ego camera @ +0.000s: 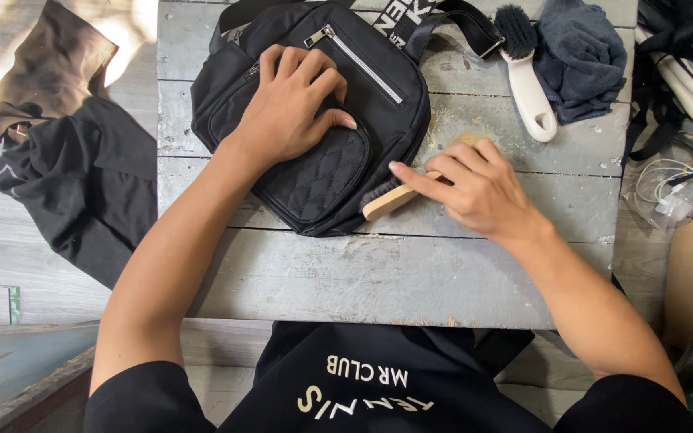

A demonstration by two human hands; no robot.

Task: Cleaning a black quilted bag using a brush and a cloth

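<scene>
Black fabric shoulder bag (314, 104) with quilted front pocket and silver zip lies flat at the 12 o'clock end of the grey plank bench (346, 277). The material looks soft and light, likely to shift under brushing. The left hand (286, 108) presses it down, fingers spread, gripping nothing. The right hand (479, 188) has its fingers clenched on a small wooden-backed brush (391, 198), bristles against the bag's 4 o'clock edge. A white-handled brush (527, 88) and dark blue cloth (583, 52) lie at 2 o'clock.

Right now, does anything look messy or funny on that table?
Yes. The grey wooden table is scuffed, with pale crumbly dust beside the black fabric bag. A dark crumpled garment lies on the floor on the left. The bag itself shows no damage.
</scene>
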